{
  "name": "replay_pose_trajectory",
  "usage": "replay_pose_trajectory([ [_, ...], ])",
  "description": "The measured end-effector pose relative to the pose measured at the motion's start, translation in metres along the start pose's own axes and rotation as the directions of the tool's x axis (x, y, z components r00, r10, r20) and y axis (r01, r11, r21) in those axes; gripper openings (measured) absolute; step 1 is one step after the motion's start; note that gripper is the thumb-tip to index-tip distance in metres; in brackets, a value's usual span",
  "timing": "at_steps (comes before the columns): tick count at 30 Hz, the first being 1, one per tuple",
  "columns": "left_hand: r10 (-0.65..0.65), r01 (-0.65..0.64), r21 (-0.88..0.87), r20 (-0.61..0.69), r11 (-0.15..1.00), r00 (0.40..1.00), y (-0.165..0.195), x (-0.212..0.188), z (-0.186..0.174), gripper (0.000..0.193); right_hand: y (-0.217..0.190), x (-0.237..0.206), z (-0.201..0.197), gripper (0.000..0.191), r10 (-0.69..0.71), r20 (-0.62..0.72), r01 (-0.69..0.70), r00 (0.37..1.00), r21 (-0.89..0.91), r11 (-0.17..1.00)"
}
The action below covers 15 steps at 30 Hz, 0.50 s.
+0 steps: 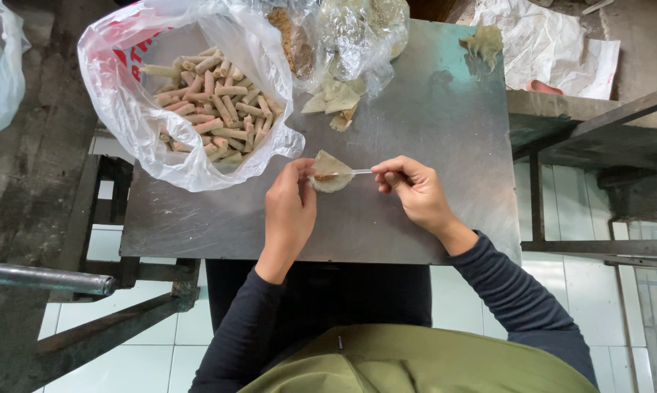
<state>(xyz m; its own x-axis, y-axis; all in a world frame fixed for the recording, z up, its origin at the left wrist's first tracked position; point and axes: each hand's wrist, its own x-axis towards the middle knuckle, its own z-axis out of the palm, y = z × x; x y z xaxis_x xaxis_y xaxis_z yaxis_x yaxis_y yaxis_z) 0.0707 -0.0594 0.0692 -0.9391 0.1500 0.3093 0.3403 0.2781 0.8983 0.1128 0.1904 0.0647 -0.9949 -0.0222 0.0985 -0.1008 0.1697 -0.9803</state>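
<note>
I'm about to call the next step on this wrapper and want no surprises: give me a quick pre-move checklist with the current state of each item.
1. Wrapper held steady on the metal table: ok, the left hand pinches its left edge.
2. Thin stick in hand and on the wrapper: ok, the right hand holds it, its tip over the wrapper.
3. Filling on the wrapper: cannot tell, the fingers hide the centre.
4. Bag of finished rolls open and close by: ok, just left of the hands.
5. Spare wrappers within reach: ok, a small pile lies behind the hands.
6. Table space in front of the hands: ok, bare metal.
</note>
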Motion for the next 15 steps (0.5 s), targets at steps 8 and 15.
replay_pose_trajectory([
  [8, 0.073, -0.074, 0.038, 0.024, 0.997, 0.997, 0.002, 0.0, 0.0, 0.039, -0.018, -0.001, -0.013, 0.017, -0.045, -0.116, 0.044, 0.992, -0.011, 0.999],
  [15, 0.078, -0.078, -0.003, 0.035, 0.997, 0.996, 0.001, 0.001, 0.004, 0.048, -0.041, 0.119, 0.022, 0.017, -0.412, -0.164, 0.413, 0.896, -0.032, 0.91],
])
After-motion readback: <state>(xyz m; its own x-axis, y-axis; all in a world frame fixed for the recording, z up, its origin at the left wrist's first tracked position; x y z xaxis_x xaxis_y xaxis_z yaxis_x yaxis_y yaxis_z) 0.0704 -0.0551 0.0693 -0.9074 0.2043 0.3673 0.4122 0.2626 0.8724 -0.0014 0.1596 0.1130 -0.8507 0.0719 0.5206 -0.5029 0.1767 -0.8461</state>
